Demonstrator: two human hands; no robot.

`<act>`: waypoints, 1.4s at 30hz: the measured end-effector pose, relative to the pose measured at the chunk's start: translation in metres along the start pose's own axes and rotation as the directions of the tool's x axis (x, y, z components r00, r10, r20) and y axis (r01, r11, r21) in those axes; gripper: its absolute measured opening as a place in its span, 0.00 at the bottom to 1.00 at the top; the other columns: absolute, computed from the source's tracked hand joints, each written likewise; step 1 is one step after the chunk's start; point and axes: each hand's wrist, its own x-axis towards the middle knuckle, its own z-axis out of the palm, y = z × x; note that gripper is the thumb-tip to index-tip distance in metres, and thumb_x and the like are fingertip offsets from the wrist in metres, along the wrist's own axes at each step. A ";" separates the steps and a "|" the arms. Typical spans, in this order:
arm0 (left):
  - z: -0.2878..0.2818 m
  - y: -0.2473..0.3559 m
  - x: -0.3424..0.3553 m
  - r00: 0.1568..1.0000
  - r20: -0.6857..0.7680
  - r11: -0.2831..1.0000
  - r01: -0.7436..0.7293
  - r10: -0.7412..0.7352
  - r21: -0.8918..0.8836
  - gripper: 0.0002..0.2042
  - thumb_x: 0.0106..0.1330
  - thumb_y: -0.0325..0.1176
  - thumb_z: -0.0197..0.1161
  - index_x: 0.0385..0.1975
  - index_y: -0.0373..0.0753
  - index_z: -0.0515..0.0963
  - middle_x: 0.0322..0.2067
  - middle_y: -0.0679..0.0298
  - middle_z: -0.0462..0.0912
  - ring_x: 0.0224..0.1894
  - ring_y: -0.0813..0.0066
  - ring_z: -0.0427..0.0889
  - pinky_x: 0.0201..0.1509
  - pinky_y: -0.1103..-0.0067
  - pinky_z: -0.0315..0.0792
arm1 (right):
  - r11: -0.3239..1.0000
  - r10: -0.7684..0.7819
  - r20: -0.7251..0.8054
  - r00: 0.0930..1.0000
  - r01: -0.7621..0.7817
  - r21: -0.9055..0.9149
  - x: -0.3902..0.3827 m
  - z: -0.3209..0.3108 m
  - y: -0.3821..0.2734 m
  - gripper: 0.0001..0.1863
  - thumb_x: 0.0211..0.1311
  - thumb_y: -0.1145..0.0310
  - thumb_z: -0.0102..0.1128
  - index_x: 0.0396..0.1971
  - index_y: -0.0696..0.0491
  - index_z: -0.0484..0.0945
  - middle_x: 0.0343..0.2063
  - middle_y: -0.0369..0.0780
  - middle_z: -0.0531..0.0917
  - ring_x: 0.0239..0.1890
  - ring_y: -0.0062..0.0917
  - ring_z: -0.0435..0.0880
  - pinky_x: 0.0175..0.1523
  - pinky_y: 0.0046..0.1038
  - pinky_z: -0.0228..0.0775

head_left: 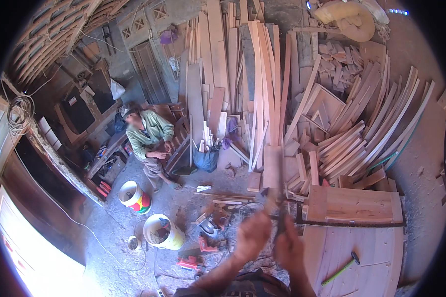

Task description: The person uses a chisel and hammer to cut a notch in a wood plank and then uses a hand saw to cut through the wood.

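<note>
My left hand [252, 232] is raised at the lower middle, its fingers closed on a blurred, pale, handle-like thing [270, 203] that I cannot make out. Just right of it, my right hand [287, 247] grips a long, dark, upright thing [281, 215], smeared by motion. Beside my right hand lies a curved wooden panel [332, 252] with a green-handled hammer [340, 268] on it; a dark bar [357, 223] runs along its upper edge. On the floor to the left are a red drill [208, 243], red tools [188, 263] and a grey power tool [209, 227].
A seated person [148, 136] in a green shirt is at the back left, near two white buckets [163, 237] [134, 200]. Stacked planks [213, 59] and curved boards [366, 143] fill the back and right. A cable [84, 225] crosses the floor; a coiled cord [21, 114] hangs on a post.
</note>
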 end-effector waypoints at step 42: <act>-0.017 0.021 0.056 0.896 -0.167 0.909 0.392 -0.411 -0.139 0.18 0.75 0.30 0.53 0.62 0.33 0.72 0.32 0.69 0.79 0.29 0.89 0.71 0.30 0.87 0.69 | 0.993 0.080 0.187 0.979 -0.063 -0.099 -0.019 0.000 -0.014 0.28 0.67 0.72 0.56 0.66 0.60 0.66 0.27 0.34 0.77 0.28 0.15 0.73 0.36 0.20 0.68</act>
